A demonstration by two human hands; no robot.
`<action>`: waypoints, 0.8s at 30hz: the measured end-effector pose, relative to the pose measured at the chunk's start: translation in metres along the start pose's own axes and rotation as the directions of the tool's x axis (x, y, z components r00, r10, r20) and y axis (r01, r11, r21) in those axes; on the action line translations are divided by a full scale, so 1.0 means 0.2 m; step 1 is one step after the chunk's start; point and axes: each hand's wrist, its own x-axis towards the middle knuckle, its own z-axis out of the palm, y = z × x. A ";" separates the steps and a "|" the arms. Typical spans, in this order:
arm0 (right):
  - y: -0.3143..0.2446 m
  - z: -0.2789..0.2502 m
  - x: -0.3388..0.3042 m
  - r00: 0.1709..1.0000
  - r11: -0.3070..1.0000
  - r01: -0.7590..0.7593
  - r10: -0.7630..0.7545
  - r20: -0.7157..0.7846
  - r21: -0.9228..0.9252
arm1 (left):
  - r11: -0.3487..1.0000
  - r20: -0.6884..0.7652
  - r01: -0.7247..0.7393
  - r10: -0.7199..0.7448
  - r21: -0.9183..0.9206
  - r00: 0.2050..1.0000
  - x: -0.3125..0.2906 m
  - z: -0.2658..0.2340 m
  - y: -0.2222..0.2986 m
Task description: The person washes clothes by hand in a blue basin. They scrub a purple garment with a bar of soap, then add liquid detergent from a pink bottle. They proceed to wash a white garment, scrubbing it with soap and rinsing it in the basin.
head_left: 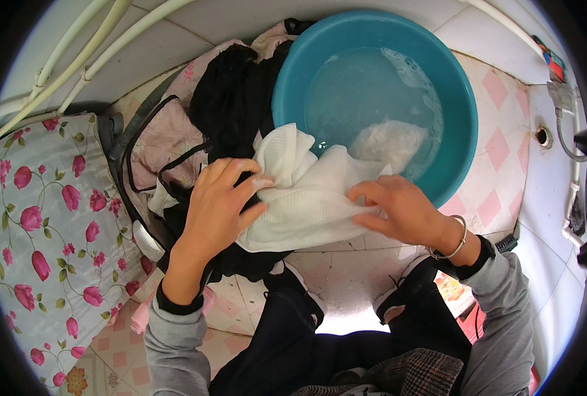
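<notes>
A white ribbed cloth garment (310,204) hangs over the near rim of a teal basin (461,132), and its far part dips into cloudy, soapy water (353,86). My left hand (224,198) touches the garment's left edge, thumb and fingers apart, with a bit of foam on the index finger. At the garment's right side is my right hand (402,211), its thumb and index finger spread over the fabric; the other fingers are partly hidden. Neither hand shows a firm grip. Black cloth (230,92) lies heaped beside my left hand, against the basin.
Pink clothing (168,142) with black trim is piled left of the basin. A flower-printed cover (62,244) stands at the far left. Pipes (82,63) run along the wall, and a hose (570,152) hangs at right. My shoes (303,290) rest on the tiled floor.
</notes>
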 end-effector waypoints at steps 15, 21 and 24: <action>-0.17 -0.38 -0.01 0.915 0.509 0.131 0.269 -0.302 0.851 | 0.653 -0.042 0.193 -0.326 -0.732 0.945 0.09 -0.39 0.13; -0.27 -0.50 -0.06 0.887 0.563 0.222 0.222 -0.405 0.796 | 0.654 0.107 0.316 -0.340 -0.687 0.934 0.09 -0.65 0.21; -0.27 -0.52 -0.08 0.881 0.567 0.220 0.234 -0.411 0.794 | 0.790 0.034 0.233 -0.260 -0.567 0.965 0.08 -0.72 0.21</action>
